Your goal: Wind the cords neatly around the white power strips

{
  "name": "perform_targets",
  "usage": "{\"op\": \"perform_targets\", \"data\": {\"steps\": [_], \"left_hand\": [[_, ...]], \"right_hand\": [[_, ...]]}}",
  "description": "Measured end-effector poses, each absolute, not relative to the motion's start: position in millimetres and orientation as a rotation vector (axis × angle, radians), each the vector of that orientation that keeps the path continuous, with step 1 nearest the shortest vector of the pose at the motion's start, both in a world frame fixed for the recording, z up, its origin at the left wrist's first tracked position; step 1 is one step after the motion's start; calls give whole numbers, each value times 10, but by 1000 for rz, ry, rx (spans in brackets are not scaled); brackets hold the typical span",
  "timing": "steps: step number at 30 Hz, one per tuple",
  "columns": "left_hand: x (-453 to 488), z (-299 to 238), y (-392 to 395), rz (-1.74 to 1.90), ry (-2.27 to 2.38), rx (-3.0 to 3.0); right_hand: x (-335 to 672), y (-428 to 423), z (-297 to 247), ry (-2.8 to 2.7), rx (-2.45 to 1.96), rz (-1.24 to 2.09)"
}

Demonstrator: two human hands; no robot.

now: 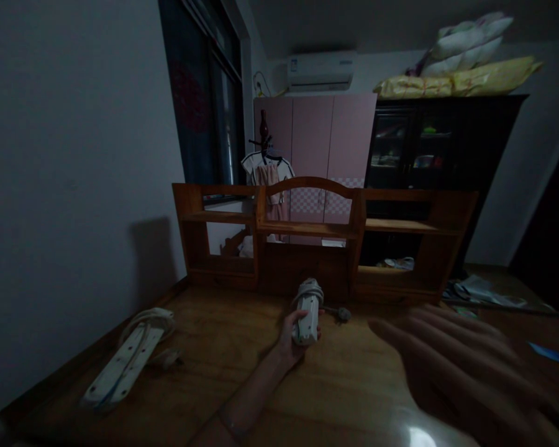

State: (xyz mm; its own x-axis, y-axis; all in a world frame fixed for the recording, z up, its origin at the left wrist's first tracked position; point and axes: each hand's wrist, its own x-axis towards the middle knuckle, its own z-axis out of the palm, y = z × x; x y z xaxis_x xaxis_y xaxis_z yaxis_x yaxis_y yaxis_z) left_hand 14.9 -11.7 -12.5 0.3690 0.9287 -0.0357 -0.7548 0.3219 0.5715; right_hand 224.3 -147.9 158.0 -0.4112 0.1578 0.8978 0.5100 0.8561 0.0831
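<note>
My left hand point(292, 338) reaches forward over the wooden desk point(242, 379) and is closed around a small white power strip point(306, 313) with its cord coiled round the far end. Its plug point(341, 314) lies on the desk just to the right. My right hand point(451, 363) hovers close to the camera at the lower right, blurred by motion, fingers stretched out and apart, holding nothing. A longer white power strip point(123, 363) with a looped cord lies on the desk at the left.
A wooden shelf unit point(317, 236) stands along the desk's far edge. Behind it are a pink wardrobe point(326, 143), a dark glass cabinet point(428, 149) topped with bedding, and a coat stand with clothes. A wall runs along the left. The room is dim.
</note>
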Motion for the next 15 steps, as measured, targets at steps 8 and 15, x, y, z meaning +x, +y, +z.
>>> {"op": "perform_targets", "data": {"steps": [8, 15], "left_hand": [[194, -122, -109, 1072, 418, 546], [266, -45, -203, 1039, 414, 641]], "right_hand": [[2355, -6, 337, -2235, -810, -626], [2400, 83, -95, -2189, -1151, -25]]}}
